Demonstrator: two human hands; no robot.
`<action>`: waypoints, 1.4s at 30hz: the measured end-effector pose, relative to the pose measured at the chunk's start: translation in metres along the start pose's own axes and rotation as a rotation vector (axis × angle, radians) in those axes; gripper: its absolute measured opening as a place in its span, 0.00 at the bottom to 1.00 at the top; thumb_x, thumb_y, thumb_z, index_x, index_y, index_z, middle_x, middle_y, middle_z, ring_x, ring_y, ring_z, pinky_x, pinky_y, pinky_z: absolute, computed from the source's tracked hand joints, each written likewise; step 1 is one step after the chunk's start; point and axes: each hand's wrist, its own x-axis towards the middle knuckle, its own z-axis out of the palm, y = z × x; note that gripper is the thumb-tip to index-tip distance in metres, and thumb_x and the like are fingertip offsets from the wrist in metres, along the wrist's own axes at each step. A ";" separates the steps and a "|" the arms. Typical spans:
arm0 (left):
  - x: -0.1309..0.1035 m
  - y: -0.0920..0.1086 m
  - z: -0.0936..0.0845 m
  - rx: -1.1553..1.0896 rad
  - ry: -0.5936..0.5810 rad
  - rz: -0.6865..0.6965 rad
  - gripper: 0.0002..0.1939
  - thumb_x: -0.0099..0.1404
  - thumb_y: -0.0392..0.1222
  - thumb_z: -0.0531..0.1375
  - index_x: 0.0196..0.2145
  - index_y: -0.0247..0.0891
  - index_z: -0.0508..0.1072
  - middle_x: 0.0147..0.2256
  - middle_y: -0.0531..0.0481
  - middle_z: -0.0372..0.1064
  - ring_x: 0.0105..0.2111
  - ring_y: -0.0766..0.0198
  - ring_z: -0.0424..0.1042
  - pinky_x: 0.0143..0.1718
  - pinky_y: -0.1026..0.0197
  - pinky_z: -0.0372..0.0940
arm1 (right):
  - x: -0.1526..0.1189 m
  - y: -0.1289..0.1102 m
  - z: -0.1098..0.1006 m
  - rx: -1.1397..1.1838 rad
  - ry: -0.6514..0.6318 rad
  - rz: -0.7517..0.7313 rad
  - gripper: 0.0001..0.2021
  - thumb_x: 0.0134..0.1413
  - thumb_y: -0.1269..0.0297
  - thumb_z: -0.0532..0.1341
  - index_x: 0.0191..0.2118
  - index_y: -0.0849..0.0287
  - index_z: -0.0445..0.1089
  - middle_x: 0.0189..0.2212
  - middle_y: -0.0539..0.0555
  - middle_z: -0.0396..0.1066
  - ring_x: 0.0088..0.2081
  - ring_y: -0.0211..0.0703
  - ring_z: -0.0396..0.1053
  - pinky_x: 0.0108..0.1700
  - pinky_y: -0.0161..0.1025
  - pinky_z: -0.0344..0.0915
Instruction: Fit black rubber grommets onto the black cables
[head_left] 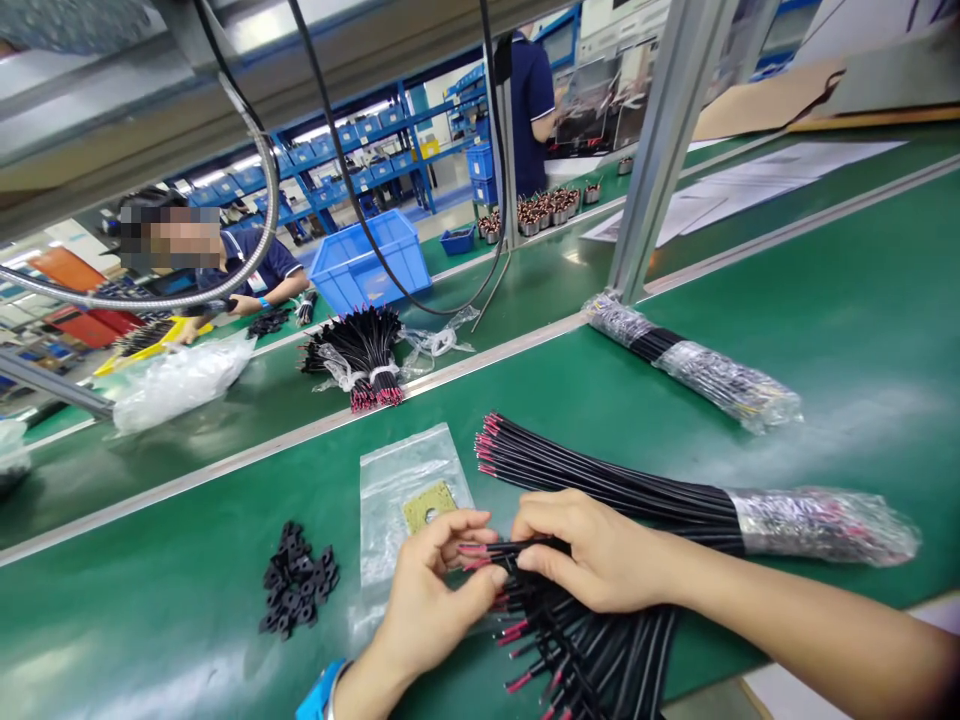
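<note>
My right hand pinches a black cable between thumb and fingers, close to its pink-red wire ends. Facing it, my left hand curls its fingers and thumb around those same ends; a small part in its grip would be hidden. Under both hands spreads a fan of loose black cables with pink-red tips pointing left. Behind my right hand lies a bundle of black cables, its right end in clear plastic wrap. A pile of small black plastic pieces lies left of my left hand.
A clear zip bag with a yellow-green square piece lies behind my left hand. Another wrapped bundle rests farther back. Beyond the metal rail are tied cables, a blue bin and a seated co-worker. An upright post stands right.
</note>
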 end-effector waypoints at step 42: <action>0.001 0.009 -0.164 1.149 0.016 -0.442 0.05 0.44 0.37 0.66 0.23 0.42 0.76 0.28 0.50 0.76 0.30 0.57 0.73 0.27 0.63 0.58 | -0.001 0.036 0.020 -0.161 -0.231 0.330 0.06 0.58 0.61 0.55 0.31 0.55 0.59 0.23 0.46 0.64 0.24 0.37 0.61 0.28 0.34 0.58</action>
